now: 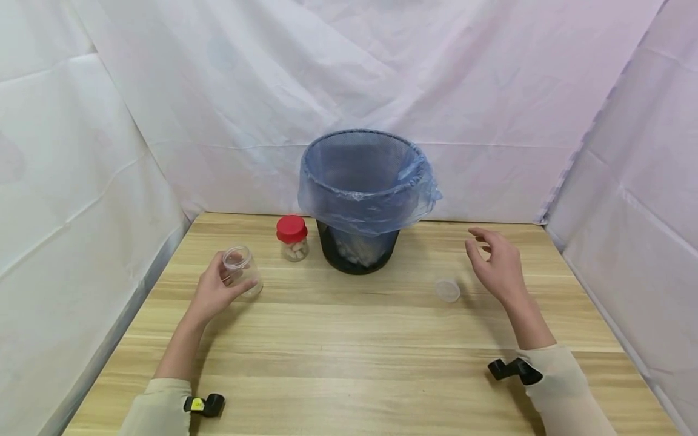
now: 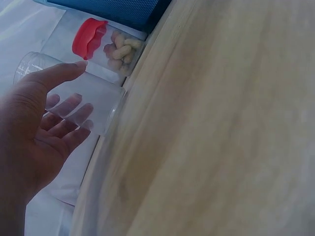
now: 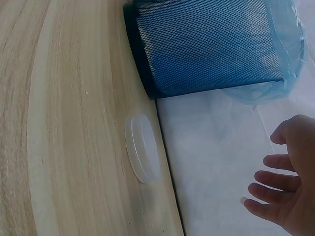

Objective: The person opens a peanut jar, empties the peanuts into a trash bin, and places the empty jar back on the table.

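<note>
An uncapped clear plastic jar [image 1: 243,274] stands upright at the left of the table. My left hand [image 1: 218,289] holds it from the left side, thumb across the front and fingers around the back. Through the jar wall [image 2: 101,98], the left wrist view shows those fingers. On the right side, my right hand [image 1: 498,266] is raised over the table with loosely bent fingers and nothing in them. A round translucent lid [image 1: 448,290] lies on the wood just left of that hand; it also shows in the right wrist view [image 3: 142,149].
A second jar with a red lid [image 1: 291,229] holds peanuts [image 2: 123,50] and stands beyond the clear one. Behind, a black mesh bin [image 1: 357,248] carries a blue plastic bag [image 1: 371,212] over its rim. White cloth [image 1: 229,79] hangs around the wooden table [image 1: 349,363].
</note>
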`<state>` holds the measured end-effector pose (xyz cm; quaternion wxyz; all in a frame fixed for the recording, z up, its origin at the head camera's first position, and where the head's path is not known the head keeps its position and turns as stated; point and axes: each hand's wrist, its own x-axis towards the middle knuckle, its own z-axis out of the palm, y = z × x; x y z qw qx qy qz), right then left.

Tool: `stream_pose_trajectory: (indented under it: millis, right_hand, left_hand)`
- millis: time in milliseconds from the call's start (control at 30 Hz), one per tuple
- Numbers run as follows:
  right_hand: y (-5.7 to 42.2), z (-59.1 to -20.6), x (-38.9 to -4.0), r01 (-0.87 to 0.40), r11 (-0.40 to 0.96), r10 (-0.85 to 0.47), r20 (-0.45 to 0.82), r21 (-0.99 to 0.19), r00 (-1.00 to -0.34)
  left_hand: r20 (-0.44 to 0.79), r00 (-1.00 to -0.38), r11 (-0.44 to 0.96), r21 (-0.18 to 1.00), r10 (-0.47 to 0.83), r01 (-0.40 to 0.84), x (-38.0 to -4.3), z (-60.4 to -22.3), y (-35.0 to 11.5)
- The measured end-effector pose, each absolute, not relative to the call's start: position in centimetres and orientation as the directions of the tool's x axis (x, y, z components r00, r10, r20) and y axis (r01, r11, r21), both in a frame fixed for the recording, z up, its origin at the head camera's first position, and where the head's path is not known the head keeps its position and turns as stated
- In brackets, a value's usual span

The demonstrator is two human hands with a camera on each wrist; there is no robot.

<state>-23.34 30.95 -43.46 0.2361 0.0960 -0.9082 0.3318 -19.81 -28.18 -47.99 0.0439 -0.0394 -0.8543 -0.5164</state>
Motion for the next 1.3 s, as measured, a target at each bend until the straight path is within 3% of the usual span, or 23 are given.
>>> stream_pose_trajectory:
  millis: [967,1300]
  right_hand:
    - [31.4,-43.4,-23.2,-0.315,0.776,-0.019,0.480,-0.546,-0.877]
    - [31.5,-43.2,-23.1,-0.300,0.782,-0.018,0.461,-0.547,-0.887]
  left_hand:
    - [0.096,-0.995,0.446,0.890,0.020,0.095,-20.3,-48.1,-27.8]
    - [0.176,-0.984,0.473,0.866,0.016,0.162,-20.4,-47.1,-27.9]
